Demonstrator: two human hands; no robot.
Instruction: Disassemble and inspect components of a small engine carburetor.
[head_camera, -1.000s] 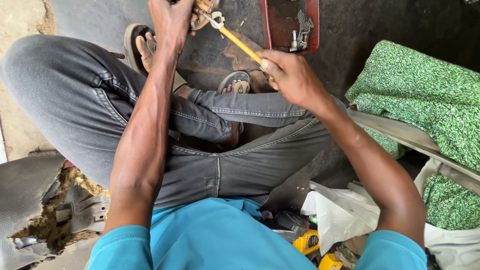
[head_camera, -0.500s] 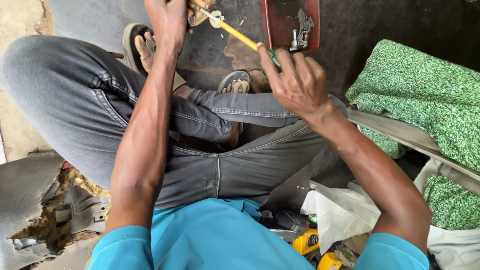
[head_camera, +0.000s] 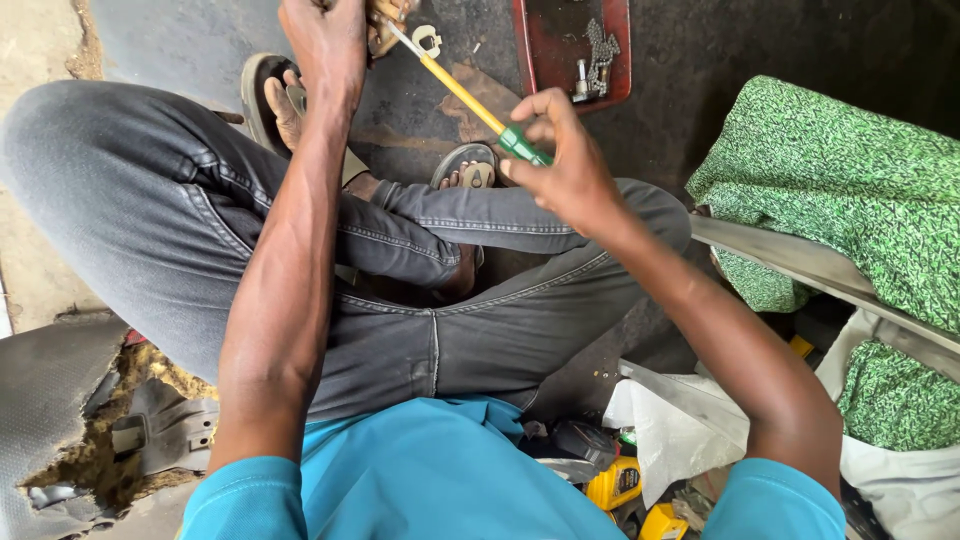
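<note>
Right hand (head_camera: 570, 170) shifted since earlier frame: fingers re-gripped, now pinched on green handle of screwdriver (head_camera: 470, 100), centre top of frame. Yellow shaft slants up-left so tip meets small metal part (head_camera: 385, 25) at top edge. Left hand (head_camera: 325, 40) clamped around that part, steadying it against tool push. Red tray (head_camera: 545, 70) with loose screws sits upper right, near, within reach. Legs crossed on floor beneath.
</note>
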